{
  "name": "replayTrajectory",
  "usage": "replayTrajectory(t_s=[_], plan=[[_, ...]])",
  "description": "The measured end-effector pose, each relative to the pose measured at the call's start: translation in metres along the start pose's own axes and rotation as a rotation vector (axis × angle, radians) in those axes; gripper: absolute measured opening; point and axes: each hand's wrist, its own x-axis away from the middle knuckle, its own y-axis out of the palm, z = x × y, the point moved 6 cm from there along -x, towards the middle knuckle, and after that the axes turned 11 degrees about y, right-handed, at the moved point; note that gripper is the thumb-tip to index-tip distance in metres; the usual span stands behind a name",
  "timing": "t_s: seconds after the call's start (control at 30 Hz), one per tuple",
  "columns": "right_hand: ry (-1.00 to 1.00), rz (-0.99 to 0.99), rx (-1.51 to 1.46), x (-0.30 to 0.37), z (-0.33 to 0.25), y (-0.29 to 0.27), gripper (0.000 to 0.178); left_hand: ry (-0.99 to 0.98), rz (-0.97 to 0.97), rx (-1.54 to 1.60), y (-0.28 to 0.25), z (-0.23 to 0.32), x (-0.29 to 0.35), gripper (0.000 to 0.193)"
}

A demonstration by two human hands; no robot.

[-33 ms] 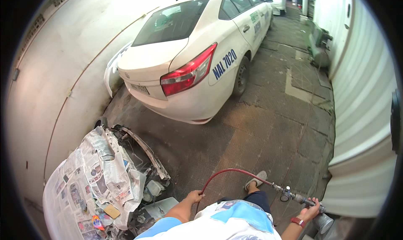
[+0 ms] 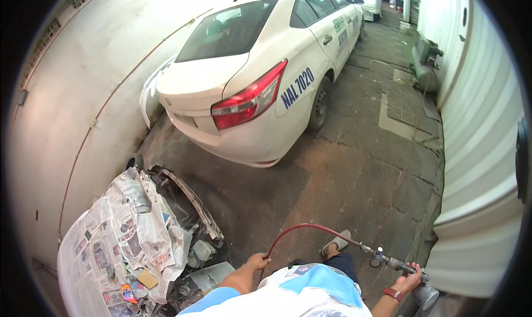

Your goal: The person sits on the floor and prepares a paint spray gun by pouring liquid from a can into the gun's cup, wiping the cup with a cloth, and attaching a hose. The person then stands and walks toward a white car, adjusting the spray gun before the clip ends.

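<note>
A red air hose [image 2: 310,225] arches in front of my body. My left hand [image 2: 258,261] is closed round it, at the left end of the arch. On the right, the hose runs into metal fittings with a small round gauge [image 2: 377,257]. Beyond them is a silver spray gun [image 2: 413,272] with a metal cup [image 2: 426,296] beneath. My right hand [image 2: 409,278], below a red wristband, grips the spray gun; some of the fingers are hidden behind it.
Newspaper sheets [image 2: 127,228] cover a car's front end at the left, its inner parts exposed. On them lie a tan block [image 2: 147,279] and an orange packet [image 2: 128,293]. A white car [image 2: 255,139] stands ahead. Corrugated panels [image 2: 471,206] line the right, near a compressor [image 2: 425,67].
</note>
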Motion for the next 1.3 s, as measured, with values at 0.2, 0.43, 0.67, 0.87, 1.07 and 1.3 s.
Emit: replayTrajectory(t_s=[0.2,0.43,0.67,0.87,1.07,1.3], plan=[[0.003,-0.153,0.071,-0.065,-0.038,0.247,0.029,0.010,-0.003,0.004,-0.048,0.149,-0.085,0.051],[-0.049,-0.295,0.073,-0.111,-0.055,0.519,0.046,-0.038,-0.062,0.018,-0.103,0.257,-0.211,0.049],[-0.026,-0.186,0.092,-0.146,-0.036,0.744,0.049,-0.020,-0.078,0.019,-0.237,0.421,-0.366,0.046],[-0.052,-0.176,-0.018,-0.194,-0.063,0.899,0.052,0.059,0.023,0.014,-0.368,0.590,-0.508,0.029],[-0.033,-0.074,-0.053,-0.309,-0.075,1.030,0.054,0.055,0.131,0.069,-0.441,0.720,-0.674,0.030],[-0.025,0.024,-0.070,-0.440,-0.104,1.223,0.054,0.134,0.254,0.003,-0.506,0.926,-0.785,0.026]])
